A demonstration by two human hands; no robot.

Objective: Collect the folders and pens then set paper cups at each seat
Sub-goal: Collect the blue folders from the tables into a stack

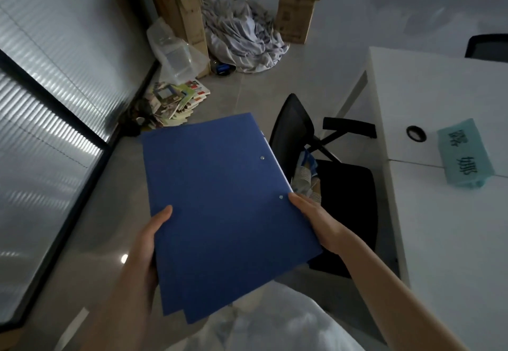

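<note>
Your left hand [149, 243] grips the left edge of the blue folders [222, 213], thumb on top. Your right hand [316, 221] grips their right edge. You hold them above the floor, left of the black chair [349, 185] and white table [445, 213].

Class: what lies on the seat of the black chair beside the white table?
On the black chair, a sleeve of stacked paper cups shows. The blue folders, held by both hands, cover its near end.
</note>
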